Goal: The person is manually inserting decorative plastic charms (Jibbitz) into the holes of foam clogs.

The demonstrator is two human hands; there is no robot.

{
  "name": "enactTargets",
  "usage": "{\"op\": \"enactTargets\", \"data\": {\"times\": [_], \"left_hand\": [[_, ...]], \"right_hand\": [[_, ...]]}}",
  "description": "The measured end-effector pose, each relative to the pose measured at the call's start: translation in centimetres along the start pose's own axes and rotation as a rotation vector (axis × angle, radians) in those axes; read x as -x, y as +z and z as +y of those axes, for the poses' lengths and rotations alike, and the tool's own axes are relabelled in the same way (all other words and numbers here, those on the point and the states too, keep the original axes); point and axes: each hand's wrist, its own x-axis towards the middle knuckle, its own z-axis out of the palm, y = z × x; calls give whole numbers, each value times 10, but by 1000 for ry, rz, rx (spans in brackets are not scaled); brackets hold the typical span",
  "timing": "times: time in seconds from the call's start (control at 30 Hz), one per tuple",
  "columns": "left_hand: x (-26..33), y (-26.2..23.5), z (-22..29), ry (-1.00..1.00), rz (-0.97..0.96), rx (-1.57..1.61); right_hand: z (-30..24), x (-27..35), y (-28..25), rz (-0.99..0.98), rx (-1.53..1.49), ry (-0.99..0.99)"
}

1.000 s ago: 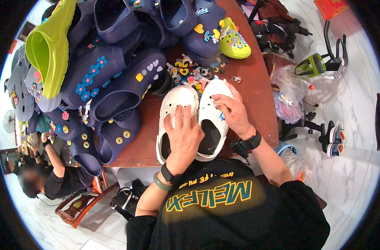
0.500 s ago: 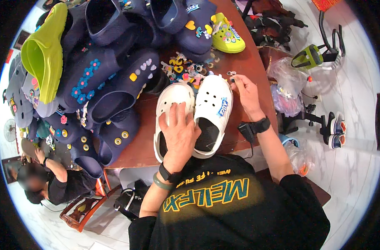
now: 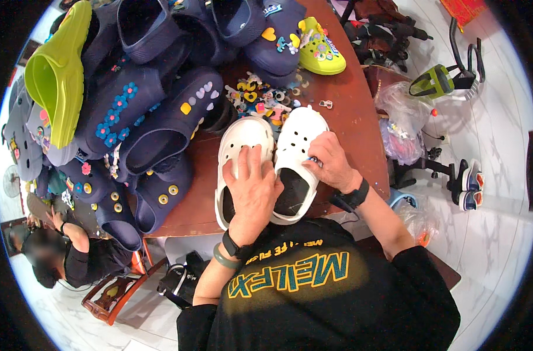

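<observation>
Now left hand [image 3: 252, 190] lies flat, fingers spread, on left white clog [image 3: 238, 146]. Right hand [image 3: 330, 164], at 3 o'clock, fingers pinch sth small on right white clog [image 3: 298, 137].

Reddish-brown table [image 3: 360, 126] with two white clogs [image 3: 266, 164], navy clogs [image 3: 161, 117], scattered charms [image 3: 260, 96], yellow-green clog [image 3: 320, 48].

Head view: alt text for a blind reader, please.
A person's left hand presses on the left white clog while the right hand pinches something small on the right white clog, on a brown table beside loose charms and navy clogs.
</observation>
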Motion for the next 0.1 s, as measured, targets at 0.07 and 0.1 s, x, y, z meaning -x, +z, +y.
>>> {"op": "enactTargets", "data": {"times": [0.07,0.1], "left_hand": [[0,2,0,-4,10,6],[0,1,-1,-3,9,4]], "right_hand": [[2,-5,5,-43,-1,12],[4,-9,7,-87,-1,23]]}}
